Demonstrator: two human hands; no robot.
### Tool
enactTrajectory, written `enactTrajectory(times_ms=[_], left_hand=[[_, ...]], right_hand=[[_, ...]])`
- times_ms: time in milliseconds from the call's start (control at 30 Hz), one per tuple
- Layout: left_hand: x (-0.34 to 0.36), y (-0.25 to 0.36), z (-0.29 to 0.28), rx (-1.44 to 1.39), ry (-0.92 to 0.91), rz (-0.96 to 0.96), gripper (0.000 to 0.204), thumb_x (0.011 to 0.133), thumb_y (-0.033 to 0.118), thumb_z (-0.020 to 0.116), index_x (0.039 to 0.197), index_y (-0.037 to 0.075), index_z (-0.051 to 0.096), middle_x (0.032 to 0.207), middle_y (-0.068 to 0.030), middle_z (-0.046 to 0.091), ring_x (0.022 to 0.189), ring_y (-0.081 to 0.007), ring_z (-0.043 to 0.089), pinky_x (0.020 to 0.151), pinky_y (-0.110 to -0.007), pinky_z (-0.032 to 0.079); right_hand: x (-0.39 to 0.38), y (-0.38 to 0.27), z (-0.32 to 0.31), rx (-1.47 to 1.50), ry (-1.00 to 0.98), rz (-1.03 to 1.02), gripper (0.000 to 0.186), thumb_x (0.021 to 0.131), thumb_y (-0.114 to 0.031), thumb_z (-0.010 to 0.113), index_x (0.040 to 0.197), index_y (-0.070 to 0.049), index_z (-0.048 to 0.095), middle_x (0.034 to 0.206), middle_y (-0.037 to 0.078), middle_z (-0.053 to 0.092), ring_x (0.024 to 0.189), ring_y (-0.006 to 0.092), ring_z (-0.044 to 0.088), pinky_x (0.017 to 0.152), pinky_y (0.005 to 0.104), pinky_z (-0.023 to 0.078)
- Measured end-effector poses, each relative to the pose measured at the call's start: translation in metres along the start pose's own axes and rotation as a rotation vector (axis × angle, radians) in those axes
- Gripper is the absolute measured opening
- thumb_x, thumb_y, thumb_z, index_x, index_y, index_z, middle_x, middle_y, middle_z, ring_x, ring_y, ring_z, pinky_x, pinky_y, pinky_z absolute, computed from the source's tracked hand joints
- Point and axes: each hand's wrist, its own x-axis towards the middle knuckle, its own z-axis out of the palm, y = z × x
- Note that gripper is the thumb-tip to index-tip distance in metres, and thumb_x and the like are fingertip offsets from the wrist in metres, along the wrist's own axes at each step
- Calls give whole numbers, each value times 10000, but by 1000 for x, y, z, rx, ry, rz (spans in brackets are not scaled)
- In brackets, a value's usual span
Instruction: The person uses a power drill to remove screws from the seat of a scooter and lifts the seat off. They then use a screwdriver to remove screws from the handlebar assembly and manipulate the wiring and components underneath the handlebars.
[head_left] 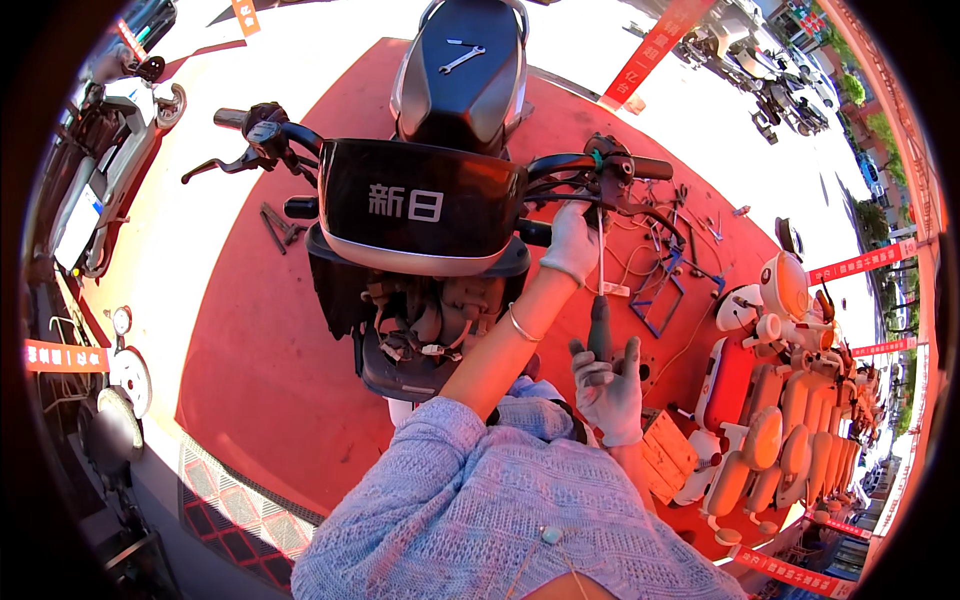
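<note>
A black scooter front panel faces me, with exposed wiring and parts below it. My gloved left hand reaches up beneath the handlebar control assembly at the right, its fingers closed at the underside; what they grip is hidden. A screwdriver stands upright just beside it, shaft rising to that assembly. My gloved right hand is around the bottom of the dark green handle, some fingers curled and others raised. A wrench lies on the dark seat behind the panel.
Scattered tools and a blue metal frame lie on the red mat. A wooden crate is by my right side, beside rows of small scooters. More scooters stand at left and back right.
</note>
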Motion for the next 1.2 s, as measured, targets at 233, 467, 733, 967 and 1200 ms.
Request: enactTrajectory(times_ms=[233, 467, 733, 967, 1200], left_hand=[[-2, 3, 11, -122, 42, -33, 191, 970, 229, 454, 998, 62, 542, 834, -68, 601, 715, -182, 569, 632, -310, 498], [6, 7, 14, -124, 104, -84, 233, 972, 304, 475, 1031, 88, 541, 893, -49, 615, 712, -169, 592, 592, -298, 529], [12, 9, 22, -148, 134, -34, 189, 940, 294, 547, 974, 109, 561, 874, -35, 626, 688, -146, 620, 570, -278, 562], [15, 6, 16, -119, 67, -101, 204, 967, 281, 489, 968, 82, 533, 812, -56, 599, 677, -155, 582, 603, -280, 539], [5, 5, 19, -124, 58, -102, 204, 988, 232, 418, 989, 59, 526, 856, -71, 598, 687, -176, 582, 639, -283, 520]], right_hand=[[-3, 4, 8, -185, 137, -135, 427, 952, -330, 497, 1133, 55, 462, 964, 114, 501, 739, 154, 523, 653, 274, 506], [1, -10, -12, -269, 16, -100, 519, 926, -365, 541, 1155, 91, 446, 940, 130, 503, 696, 122, 490, 623, 244, 496], [2, -20, -18, -228, -97, 81, 534, 940, -407, 501, 1169, 73, 446, 933, 123, 521, 699, 111, 519, 604, 238, 510], [-2, -26, -14, -321, -62, 119, 527, 929, -425, 524, 1173, 39, 468, 938, 117, 519, 686, 93, 479, 587, 197, 459], [-6, -20, -19, -771, 113, -337, 446, 943, -365, 517, 1175, 13, 468, 927, 107, 521, 684, 97, 455, 598, 200, 408]])
